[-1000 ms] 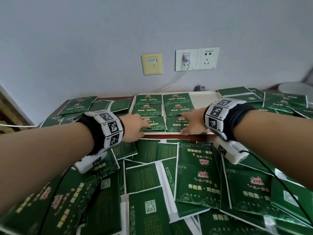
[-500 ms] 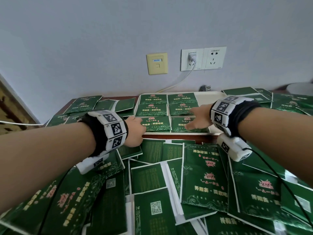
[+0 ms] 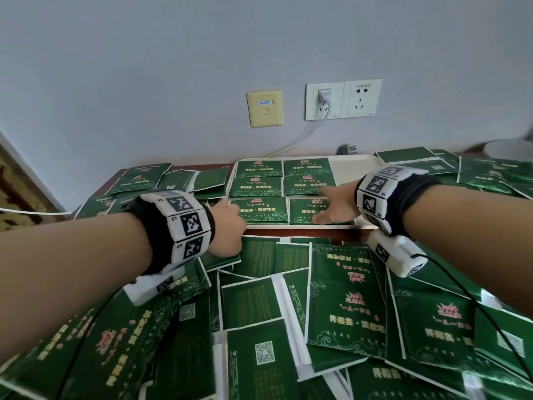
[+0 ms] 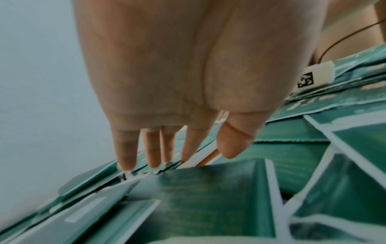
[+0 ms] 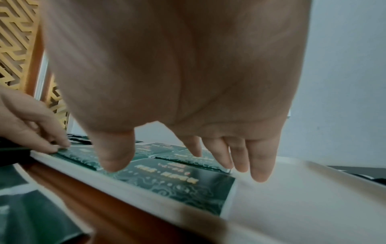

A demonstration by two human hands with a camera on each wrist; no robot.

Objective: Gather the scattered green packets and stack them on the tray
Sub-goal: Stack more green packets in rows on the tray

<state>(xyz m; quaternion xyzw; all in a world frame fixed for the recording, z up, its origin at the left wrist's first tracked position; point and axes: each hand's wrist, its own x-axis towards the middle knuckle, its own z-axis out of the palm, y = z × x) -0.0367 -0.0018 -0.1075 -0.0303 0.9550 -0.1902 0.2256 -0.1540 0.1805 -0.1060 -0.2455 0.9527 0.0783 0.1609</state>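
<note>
A white tray (image 3: 355,163) stands at the back of the table with several green packets laid flat in two columns. My left hand (image 3: 234,216) (image 4: 206,156) is at the tray's front left corner, its straight fingertips (image 5: 53,147) touching the edge of the front left packet (image 3: 264,210) (image 5: 81,156). My right hand (image 3: 331,207) (image 5: 177,166) is spread flat just over the front right packet (image 3: 302,212) (image 5: 177,181), holding nothing. Loose green packets (image 3: 346,298) lie overlapping across the near table.
More packets lie left of the tray (image 3: 138,177) and to its right (image 3: 490,171). The tray's right third (image 5: 292,206) is bare. A strip of brown table (image 3: 288,235) runs before the tray. Wall sockets (image 3: 343,101) with a white cable are behind; a white round object (image 3: 510,150) sits far right.
My left hand has drawn back off the front left packet to its near left corner. My right hand stays over the front right packet, fingers more spread.
</note>
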